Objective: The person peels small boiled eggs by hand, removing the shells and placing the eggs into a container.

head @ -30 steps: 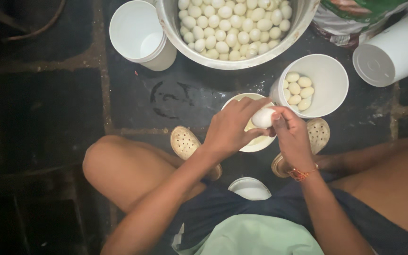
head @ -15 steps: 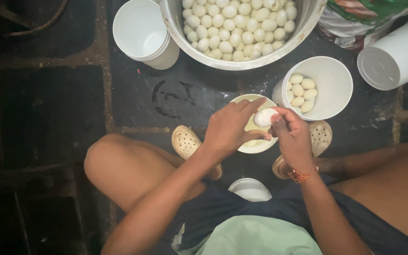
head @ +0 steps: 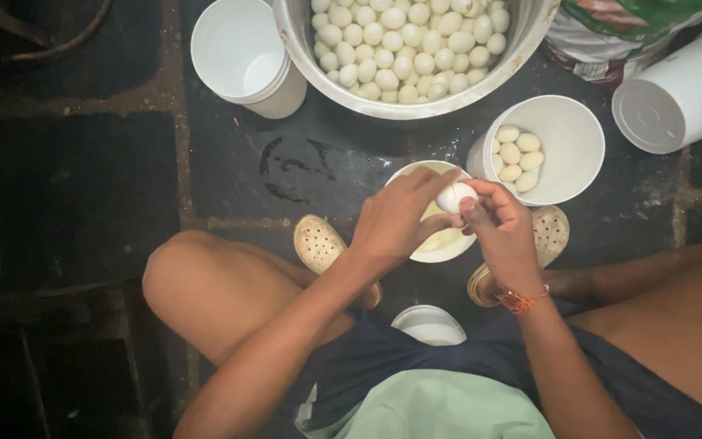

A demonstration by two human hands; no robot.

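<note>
Person squatting on dark stone floor (head: 83,179), knees spread, both forearms reaching forward and meeting between the knees. Left hand (head: 396,219) comes in from the lower left, wrist straight, fingers curled over the top and side of a white egg (head: 455,196). Right hand (head: 501,228) comes in from the right, thumb and fingertips pinched on the same egg; red thread band at that wrist. Both hands closed on the egg, which sits between them directly above a small white bowl (head: 440,244) on the floor.

Just beyond the hands: white tub (head: 574,146) with several peeled eggs inside. Farther up, a large metal basin (head: 416,97) heaped with eggs. Empty white tub (head: 237,57) to the upper left. Perforated sandals on both feet, flanking the bowl.
</note>
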